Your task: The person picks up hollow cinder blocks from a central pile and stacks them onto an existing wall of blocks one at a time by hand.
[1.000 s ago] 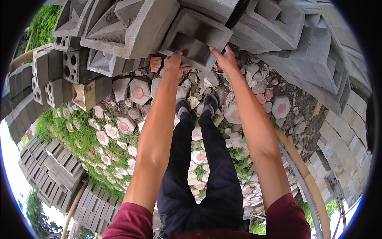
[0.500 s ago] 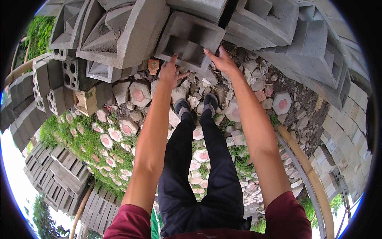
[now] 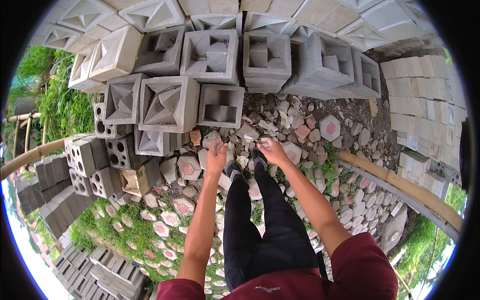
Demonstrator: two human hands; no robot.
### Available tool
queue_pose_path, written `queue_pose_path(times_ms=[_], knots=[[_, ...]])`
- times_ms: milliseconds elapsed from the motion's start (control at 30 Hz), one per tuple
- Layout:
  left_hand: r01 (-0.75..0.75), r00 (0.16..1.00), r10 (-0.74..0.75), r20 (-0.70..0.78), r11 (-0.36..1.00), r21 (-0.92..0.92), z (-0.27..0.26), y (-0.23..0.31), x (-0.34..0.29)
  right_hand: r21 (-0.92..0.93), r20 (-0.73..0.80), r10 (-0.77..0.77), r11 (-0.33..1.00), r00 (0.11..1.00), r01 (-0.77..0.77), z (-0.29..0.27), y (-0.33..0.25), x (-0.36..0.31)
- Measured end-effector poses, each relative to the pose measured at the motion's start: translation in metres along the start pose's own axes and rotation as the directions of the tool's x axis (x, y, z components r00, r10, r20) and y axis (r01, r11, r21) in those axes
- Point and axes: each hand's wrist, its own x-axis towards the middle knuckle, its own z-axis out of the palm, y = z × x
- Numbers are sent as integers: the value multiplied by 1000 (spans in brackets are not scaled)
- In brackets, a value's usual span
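Observation:
My left hand (image 3: 216, 157) hangs above the rubble by my feet, its fingers loosely bent and apart, with nothing seen in it. To its right, my right hand (image 3: 272, 152) is also open, thumb and fingers a little apart. Beyond both hands stands a grey hollow concrete block (image 3: 220, 124) with recessed inner faces, its open side up; neither hand touches it. A larger pale block (image 3: 167, 105) with a pyramid-like relief sits against its left side. Behind it is a row of similar grey blocks, among them one block (image 3: 210, 56) directly at its back.
Broken stones (image 3: 247, 131) and hexagonal pavers (image 3: 330, 128) make uneven ground around my shoes. Round-holed blocks (image 3: 119, 153) are stacked at left. A bamboo pole (image 3: 400, 182) runs along the right, near stacked pale blocks (image 3: 420, 95). More patterned blocks (image 3: 152, 14) line the back.
Both hands have come away from the grey hollow block and drawn back toward my body. My view has shifted, so more of the block rows at the back shows.

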Motion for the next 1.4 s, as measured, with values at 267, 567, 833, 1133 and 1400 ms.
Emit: queue_pose_path(times_ms=[267, 567, 833, 1133, 1400], knots=[[-284, 922, 117, 369, 853, 439, 4, 78, -103, 233, -177, 154, 966, 972, -111, -37, -19, -165], [-510, 664, 14, 748, 740, 439, 60, 98, -112, 466, -479, 317, 882, 819, -69, -34, -1, -274], [-633, 516, -107, 850, 622, 462, 143, 64, -165, 560, -544, 455, 823, 705, -99, -2, 92, -358], [-805, 281, -203, 938, 482, 346, 192, -19, -347, 624, -723, 501, 769, 477, 137, 44, 179, -537], [-744, -12, -241, 970, 650, 152, 238, -50, -567, 587, -808, 589, 806, 0, 76, 74, 193, -787]])
